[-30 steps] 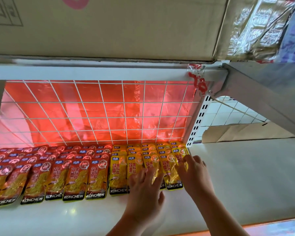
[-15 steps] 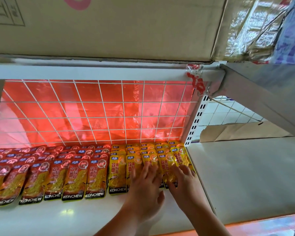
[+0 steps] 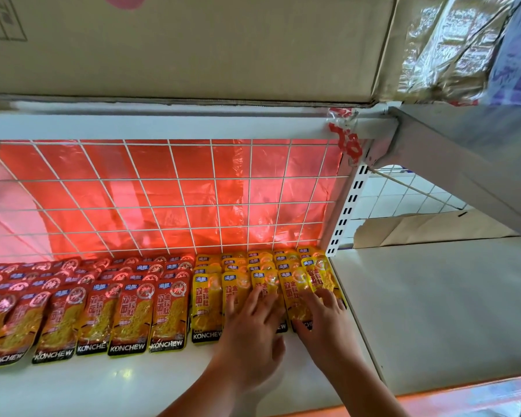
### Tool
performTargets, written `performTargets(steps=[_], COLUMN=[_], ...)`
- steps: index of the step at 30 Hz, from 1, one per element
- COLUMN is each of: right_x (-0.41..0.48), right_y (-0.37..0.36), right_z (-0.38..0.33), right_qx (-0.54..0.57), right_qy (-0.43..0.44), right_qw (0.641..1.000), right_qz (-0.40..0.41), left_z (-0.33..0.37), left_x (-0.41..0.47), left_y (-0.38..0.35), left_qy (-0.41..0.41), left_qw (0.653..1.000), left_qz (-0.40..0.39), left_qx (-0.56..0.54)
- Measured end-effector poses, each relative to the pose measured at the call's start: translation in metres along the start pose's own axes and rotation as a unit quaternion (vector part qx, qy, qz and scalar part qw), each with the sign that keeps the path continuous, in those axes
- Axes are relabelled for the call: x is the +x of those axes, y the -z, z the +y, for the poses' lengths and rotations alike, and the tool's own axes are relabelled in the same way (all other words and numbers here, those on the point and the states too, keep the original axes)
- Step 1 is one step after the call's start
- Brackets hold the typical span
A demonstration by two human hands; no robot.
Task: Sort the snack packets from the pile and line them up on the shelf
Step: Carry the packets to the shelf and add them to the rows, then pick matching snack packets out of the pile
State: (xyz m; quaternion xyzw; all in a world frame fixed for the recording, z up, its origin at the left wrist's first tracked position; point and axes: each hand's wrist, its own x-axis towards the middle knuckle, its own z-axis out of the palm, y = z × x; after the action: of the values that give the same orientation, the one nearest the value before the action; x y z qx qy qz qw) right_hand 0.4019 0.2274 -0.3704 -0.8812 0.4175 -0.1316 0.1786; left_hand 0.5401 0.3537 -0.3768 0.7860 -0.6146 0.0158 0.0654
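Both hands are lying palm-down on the yellow packets (image 3: 206, 299) at the right end of the shelf (image 3: 103, 386). The left hand (image 3: 250, 332) is resting with straight, spread fingers on the middle of the front yellow row, covering the lower halves of two packets. The right hand (image 3: 322, 320) is lying just beside it, fingers likewise straight and fanned, on the two rightmost front packets. Neither hand is gripping or pinching anything; both are flat on the packets, close together but with a narrow gap between them.

The yellow packets are sitting in five columns, each column overlapping like shingles from the front row back to the grid (image 3: 163, 191). The last column is lying slightly tilted, just beside the slotted upright (image 3: 346, 206). To their left, touching the first yellow column, the red packets (image 3: 133, 314) are lying in the same overlapping rows and running out of view at the left edge. Black bands reading KONCHEW are showing along the bottoms of the front packets. A bare white strip of shelf is showing in front of both groups.

Red film (image 3: 193, 164) is glowing behind the grid. A box (image 3: 193, 40) is sitting on the level above, with crinkled clear wrap (image 3: 448, 40) to its right. Past the upright, the next shelf (image 3: 433, 296) is showing, with a torn cardboard sheet (image 3: 418, 230) leaning at its back.
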Motion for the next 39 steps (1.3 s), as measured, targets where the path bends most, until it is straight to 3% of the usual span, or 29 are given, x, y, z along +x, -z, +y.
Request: performTargets(steps=[21,28,39], right_x=[0.001,0.004,0.017], right_y=[-0.002,-0.001,0.02], right_z=[-0.002,0.001,-0.04], right_qx=[0.013,0.034,0.053], right_qy=[0.012,0.024,0.057], right_qw=[1.0,0.998,0.992], right_qz=[0.017,0.04,0.102], left_z=[0.003,0.003,-0.015], left_x=[-0.001,-0.001,0.005], left_y=[0.004,0.005,0.024], left_qy=[0.013,0.014,0.004], left_qw=[1.0,0.998,0.995], left_qz=[-0.017,-0.057,0.099], left_qx=[-0.011,-0.021,-0.031])
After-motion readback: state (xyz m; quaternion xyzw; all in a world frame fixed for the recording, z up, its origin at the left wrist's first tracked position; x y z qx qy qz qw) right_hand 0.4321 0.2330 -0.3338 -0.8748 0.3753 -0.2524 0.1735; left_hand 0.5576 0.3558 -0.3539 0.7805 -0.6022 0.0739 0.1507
